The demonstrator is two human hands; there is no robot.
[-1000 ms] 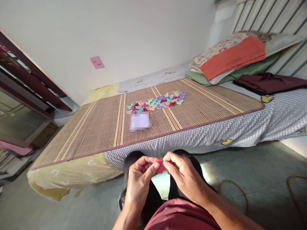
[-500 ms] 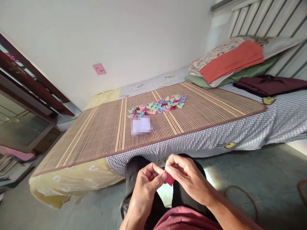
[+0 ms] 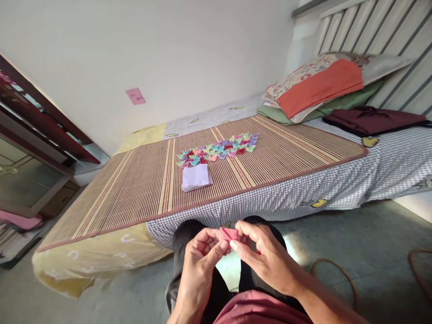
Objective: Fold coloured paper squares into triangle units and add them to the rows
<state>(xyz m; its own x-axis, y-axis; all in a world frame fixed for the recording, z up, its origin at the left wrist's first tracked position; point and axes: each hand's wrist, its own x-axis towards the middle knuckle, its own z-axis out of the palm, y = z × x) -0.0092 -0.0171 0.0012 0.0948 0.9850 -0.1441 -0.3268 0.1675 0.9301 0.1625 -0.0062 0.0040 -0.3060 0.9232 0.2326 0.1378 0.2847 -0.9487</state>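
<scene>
A small folded piece of red paper (image 3: pixel 229 233) is held between both hands above my knees. My left hand (image 3: pixel 203 254) pinches its left side with thumb and fingers. On the right side, my right hand (image 3: pixel 261 249) grips it, the thumb at the lower edge. Several small folded paper pieces in many colours (image 3: pixel 219 148) stand in rows on the striped mat (image 3: pixel 135 193). A stack of pale purple paper sheets (image 3: pixel 196 177) lies just in front of them.
The mat covers a bed with a checked sheet (image 3: pixel 270 202). Pillows (image 3: pixel 320 87) and a folded dark red cloth (image 3: pixel 374 120) lie at its right end. A glass-fronted cabinet (image 3: pixel 23 175) stands at the left. A cord (image 3: pixel 340 267) lies on the floor.
The red paper has been turned and raised slightly, so a flat face with a diagonal fold now shows. My right thumb has moved down to its lower edge. The view has shifted slightly.
</scene>
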